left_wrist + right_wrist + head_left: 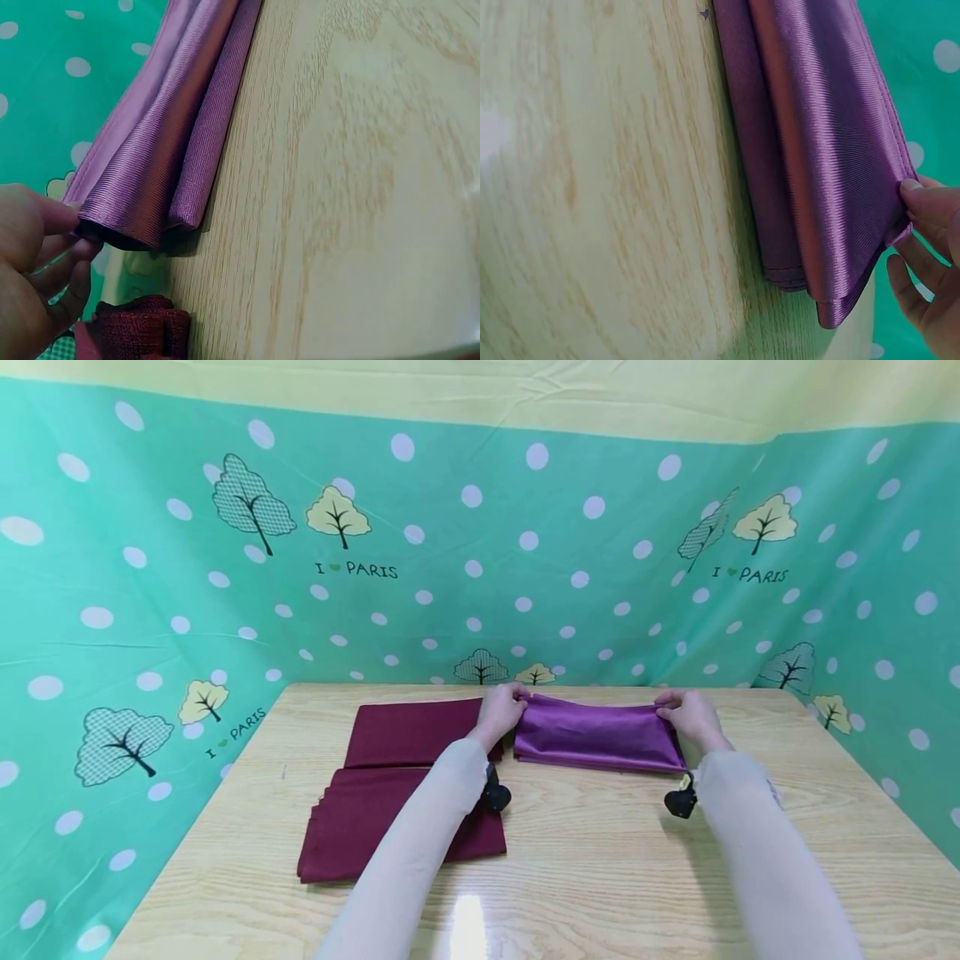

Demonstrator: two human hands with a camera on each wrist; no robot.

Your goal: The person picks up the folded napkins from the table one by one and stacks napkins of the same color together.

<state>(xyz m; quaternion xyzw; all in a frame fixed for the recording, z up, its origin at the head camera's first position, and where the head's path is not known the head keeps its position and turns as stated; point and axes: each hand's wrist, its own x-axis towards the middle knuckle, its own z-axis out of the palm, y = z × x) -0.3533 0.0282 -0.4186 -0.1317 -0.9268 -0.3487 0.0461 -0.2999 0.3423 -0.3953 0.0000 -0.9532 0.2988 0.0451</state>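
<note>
A shiny purple cloth (600, 735), folded into a long strip, lies at the back of the table, right of centre. My left hand (498, 712) pinches its far left corner between thumb and fingers. At the far right corner my right hand (690, 718) pinches the edge the same way. Both wrist views show the purple cloth (142, 165) in layers, its upper fold raised at the held edge and a lower roll (761, 165) along the near side. Close beside the left hand are two folded dark red cloths, one behind (412, 732) and one in front (367, 818).
The pale wooden table (585, 877) ends at a green dotted curtain (450, 568) with printed trees, which hangs behind it and at both sides. A black wrist camera (495, 793) hangs below the left wrist, over the red cloths; another (681, 800) hangs below the right wrist.
</note>
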